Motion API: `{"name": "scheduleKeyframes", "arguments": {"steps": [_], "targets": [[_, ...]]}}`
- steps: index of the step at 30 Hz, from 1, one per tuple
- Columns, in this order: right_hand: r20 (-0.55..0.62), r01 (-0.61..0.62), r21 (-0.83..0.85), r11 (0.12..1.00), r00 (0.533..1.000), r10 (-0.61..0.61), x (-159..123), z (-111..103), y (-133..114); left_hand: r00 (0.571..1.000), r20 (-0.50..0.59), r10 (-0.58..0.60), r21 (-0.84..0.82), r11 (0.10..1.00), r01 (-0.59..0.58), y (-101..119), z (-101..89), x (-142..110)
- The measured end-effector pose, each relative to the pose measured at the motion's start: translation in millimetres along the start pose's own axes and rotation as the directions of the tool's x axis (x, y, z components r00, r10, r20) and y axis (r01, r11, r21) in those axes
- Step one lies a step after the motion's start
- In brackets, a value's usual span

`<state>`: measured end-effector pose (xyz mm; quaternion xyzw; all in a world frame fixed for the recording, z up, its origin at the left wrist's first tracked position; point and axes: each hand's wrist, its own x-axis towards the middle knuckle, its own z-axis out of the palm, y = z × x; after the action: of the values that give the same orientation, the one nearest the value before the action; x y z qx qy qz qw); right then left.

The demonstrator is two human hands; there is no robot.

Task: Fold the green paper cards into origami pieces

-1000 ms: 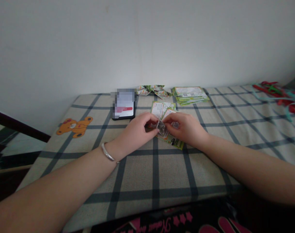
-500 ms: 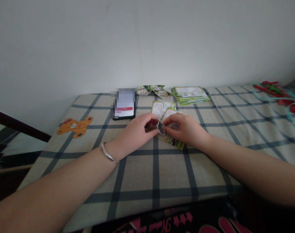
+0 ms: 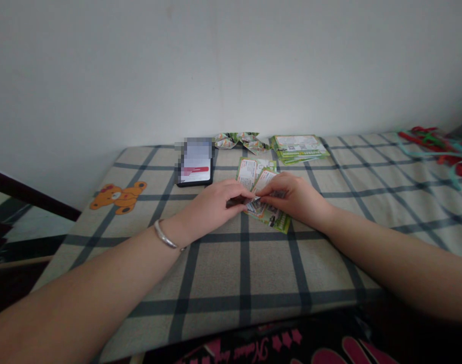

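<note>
My left hand [image 3: 219, 205] and my right hand [image 3: 293, 197] meet over two overlapping green-and-white printed cards [image 3: 280, 221] on the table. Between the fingertips is a small folded piece of paper [image 3: 256, 199], mostly covered by the fingers. The right thumb and forefinger pinch it from the right. On the other side, the left forefinger touches its edge, with the left thumb a little lower. A silver bracelet [image 3: 164, 235] circles the left wrist. Several folded paper pieces [image 3: 241, 141] in the same green print lie behind the hands, by the wall.
A phone [image 3: 196, 164] with a lit screen lies behind my left hand. At the back right is a stack of printed cards [image 3: 299, 148]. Red, green and light-blue strips [image 3: 435, 144] lie far right. A checked cloth [image 3: 215, 273] with a bear picture [image 3: 118, 197] covers the table.
The small folded paper has gone lower and flatter between my fingers. My left fingers have stretched toward the right, and my right fingers have shifted slightly on the paper.
</note>
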<state>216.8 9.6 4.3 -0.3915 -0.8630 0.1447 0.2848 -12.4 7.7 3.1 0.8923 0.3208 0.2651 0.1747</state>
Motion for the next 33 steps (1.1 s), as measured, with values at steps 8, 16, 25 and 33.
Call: {"name": "scheduleKeyframes", "arguments": {"steps": [8, 16, 25, 33], "targets": [[0.063, 0.184, -0.161, 0.970, 0.982, -0.176, 0.3, -8.0, 2.6, 0.994, 0.036, 0.103, 0.043, 0.994, -0.104, -2.0, 0.5, -2.0], [0.132, 0.253, -0.337, 0.907, 0.966, -0.221, -2.3, -10.9, -3.6, 0.989, 0.080, 0.122, 0.114, 0.985, -0.131, 3.1, -1.2, -2.7], [0.155, 0.248, -0.372, 0.895, 0.967, -0.203, -2.9, -9.4, -6.0, 0.985, 0.104, 0.135, 0.259, 0.953, -0.158, 6.0, 1.0, -3.9], [0.029, 0.072, -0.146, 0.987, 0.997, -0.068, -3.9, -4.8, -7.0, 0.998, -0.030, 0.049, 0.152, 0.987, -0.044, 2.7, 3.7, -5.0]]}}
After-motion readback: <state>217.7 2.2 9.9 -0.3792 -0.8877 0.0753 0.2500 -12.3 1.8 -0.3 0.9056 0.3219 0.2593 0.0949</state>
